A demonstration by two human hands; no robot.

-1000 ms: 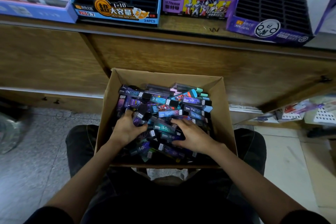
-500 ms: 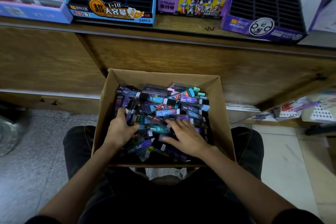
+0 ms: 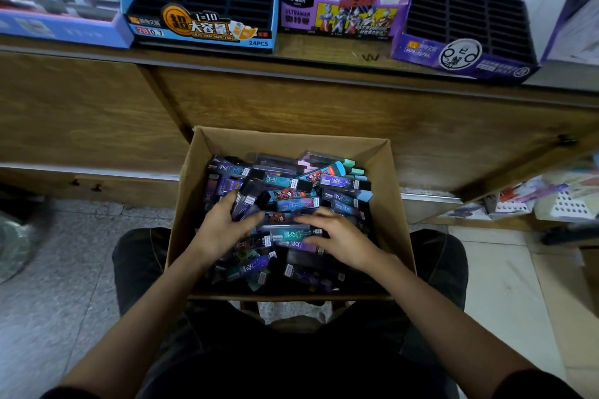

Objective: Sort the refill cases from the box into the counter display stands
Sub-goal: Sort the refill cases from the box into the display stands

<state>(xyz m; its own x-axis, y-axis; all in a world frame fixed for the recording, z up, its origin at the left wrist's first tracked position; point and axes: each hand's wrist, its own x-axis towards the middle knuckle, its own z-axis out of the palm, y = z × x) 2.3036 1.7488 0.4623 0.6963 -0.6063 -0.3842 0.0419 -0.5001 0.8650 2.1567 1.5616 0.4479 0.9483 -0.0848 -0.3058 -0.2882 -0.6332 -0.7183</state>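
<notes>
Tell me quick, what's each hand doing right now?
Left hand: closed, gripping dark refill cases.
Right hand: closed, pinching a teal refill case.

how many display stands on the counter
4: stocked stand far left, blue slotted stand, Ultraman stand, purple slotted stand at right. A fifth may be cropped far right.
</notes>
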